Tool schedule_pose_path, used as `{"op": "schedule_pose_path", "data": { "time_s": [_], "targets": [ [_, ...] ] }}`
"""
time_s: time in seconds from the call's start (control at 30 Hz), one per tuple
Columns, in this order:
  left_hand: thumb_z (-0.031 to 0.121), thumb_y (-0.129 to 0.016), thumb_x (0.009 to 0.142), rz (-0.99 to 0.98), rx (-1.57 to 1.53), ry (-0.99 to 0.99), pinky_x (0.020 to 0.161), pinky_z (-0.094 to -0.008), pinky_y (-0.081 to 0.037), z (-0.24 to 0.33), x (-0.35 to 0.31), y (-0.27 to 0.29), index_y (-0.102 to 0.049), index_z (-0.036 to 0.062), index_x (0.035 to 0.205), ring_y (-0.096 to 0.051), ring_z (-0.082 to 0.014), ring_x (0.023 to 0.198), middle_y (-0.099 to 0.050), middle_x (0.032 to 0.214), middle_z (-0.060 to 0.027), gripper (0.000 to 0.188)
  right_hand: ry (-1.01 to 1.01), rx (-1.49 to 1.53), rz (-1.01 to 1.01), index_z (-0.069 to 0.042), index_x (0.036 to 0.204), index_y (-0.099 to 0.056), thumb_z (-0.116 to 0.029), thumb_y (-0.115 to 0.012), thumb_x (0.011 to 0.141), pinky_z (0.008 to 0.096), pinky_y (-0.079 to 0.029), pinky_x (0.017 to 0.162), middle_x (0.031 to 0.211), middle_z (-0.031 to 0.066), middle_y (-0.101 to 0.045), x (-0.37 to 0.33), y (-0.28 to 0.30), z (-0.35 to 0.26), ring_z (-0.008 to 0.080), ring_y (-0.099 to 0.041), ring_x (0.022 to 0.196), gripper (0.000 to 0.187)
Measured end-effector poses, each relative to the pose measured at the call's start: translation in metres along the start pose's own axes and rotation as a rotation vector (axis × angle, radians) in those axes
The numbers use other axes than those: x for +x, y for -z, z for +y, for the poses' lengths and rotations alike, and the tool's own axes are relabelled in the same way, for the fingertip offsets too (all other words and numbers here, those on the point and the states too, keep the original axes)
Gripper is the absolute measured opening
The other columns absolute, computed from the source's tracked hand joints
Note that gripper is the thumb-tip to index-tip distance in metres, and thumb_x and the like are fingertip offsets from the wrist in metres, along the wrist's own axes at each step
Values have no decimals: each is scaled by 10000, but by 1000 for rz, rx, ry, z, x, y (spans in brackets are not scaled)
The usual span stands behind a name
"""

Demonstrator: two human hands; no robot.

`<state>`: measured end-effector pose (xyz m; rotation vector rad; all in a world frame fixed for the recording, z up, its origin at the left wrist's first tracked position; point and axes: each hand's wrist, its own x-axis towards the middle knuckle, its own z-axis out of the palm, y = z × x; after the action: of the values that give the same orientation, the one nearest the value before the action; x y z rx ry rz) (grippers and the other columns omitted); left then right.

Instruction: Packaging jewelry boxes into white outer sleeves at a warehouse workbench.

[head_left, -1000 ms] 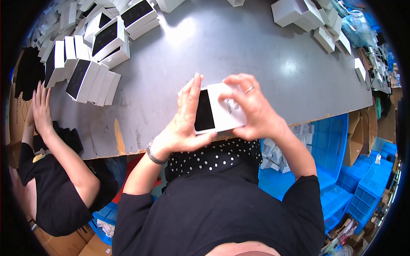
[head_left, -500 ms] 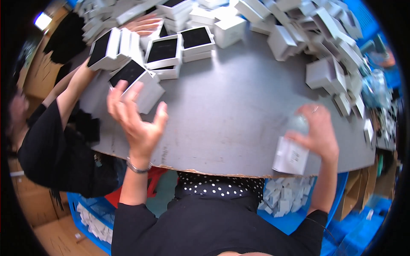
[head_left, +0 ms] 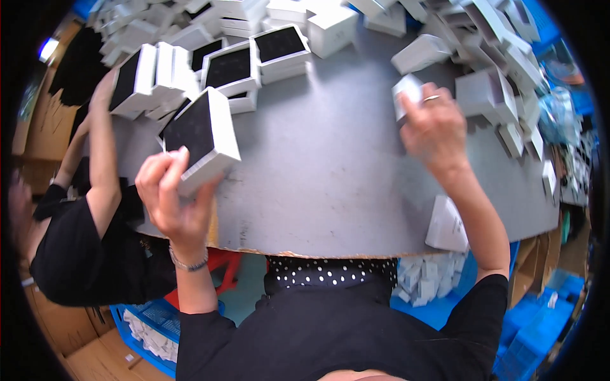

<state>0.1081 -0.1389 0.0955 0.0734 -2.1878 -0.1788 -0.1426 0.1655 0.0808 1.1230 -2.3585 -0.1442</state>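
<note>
White box with a black top sits clamped in the left hand over the desk near the stacked boxes, seemingly mid-placement, while the right hand pinches a small white box.

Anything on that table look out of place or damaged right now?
One thing: a white box sits at the gray table's near edge, partly overhanging it by the right forearm. The near edge itself looks chipped, showing brown. Otherwise nothing stands out.
</note>
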Motion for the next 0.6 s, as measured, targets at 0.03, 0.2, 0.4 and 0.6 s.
{"op": "schedule_pose_path", "data": {
  "time_s": [0.03,0.2,0.4,0.6],
  "targets": [
    [198,-922,731,-14,-68,-16,892,-422,-514,19,-1,-8,-727,35,1159,-600,-289,1032,-642,1067,-89,498,23,39,-113,-158,1168,-688,-126,-746,664,394,-527,767,1069,117,-624,-14,7,-18,277,-626,935,509],
    [173,-922,588,-500,-350,-16,1028,-475,-353,87,-44,-66,-725,151,1041,-484,-323,1233,-600,1143,-40,495,33,536,-478,-53,1321,-581,-383,-865,681,461,-497,984,1237,176,-595,-31,39,-36,364,-580,1138,774],
    [139,-916,605,-636,-529,-25,1146,-559,-345,87,-41,-86,-599,70,996,-350,-484,1420,-389,1545,-252,508,241,619,-488,-193,1505,-468,-326,-887,595,521,-385,1150,1525,167,-396,-83,36,13,404,-327,1450,1011],
    [188,-931,609,-672,-600,-8,1114,-509,-375,92,-41,-95,-561,109,1127,-384,-427,1348,-442,1414,-194,642,-79,653,-392,-149,1355,-525,-167,-845,589,526,-372,1167,1473,155,-416,-102,39,-19,441,-333,1438,830]
  ]
}}
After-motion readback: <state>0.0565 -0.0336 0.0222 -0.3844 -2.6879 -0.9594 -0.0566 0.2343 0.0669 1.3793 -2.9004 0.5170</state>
